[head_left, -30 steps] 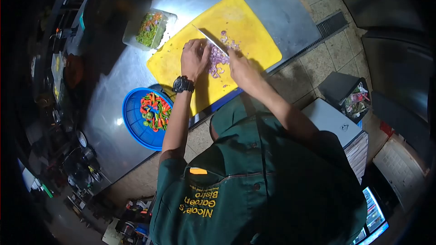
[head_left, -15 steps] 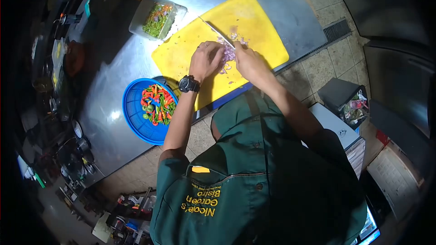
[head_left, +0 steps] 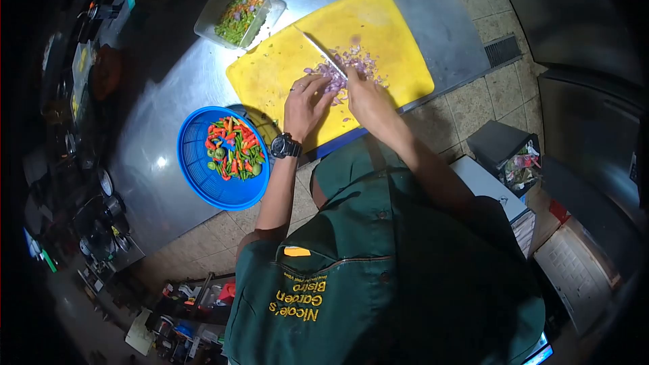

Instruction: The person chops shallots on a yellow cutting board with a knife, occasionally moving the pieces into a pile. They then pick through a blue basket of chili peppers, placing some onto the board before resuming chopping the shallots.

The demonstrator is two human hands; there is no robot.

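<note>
Step in hand: apparently chopping. The right hand (head_left: 368, 100) grips the knife (head_left: 320, 51) at the purple pieces (head_left: 337, 85) on the yellow board (head_left: 260, 82). The left hand (head_left: 304, 107) curves beside them — any hold cannot be told. The next stroke likely calls for clear fingertips. The blue basket (head_left: 192, 177) and clear container (head_left: 205, 26) flank the board — neither obstructs.
</note>
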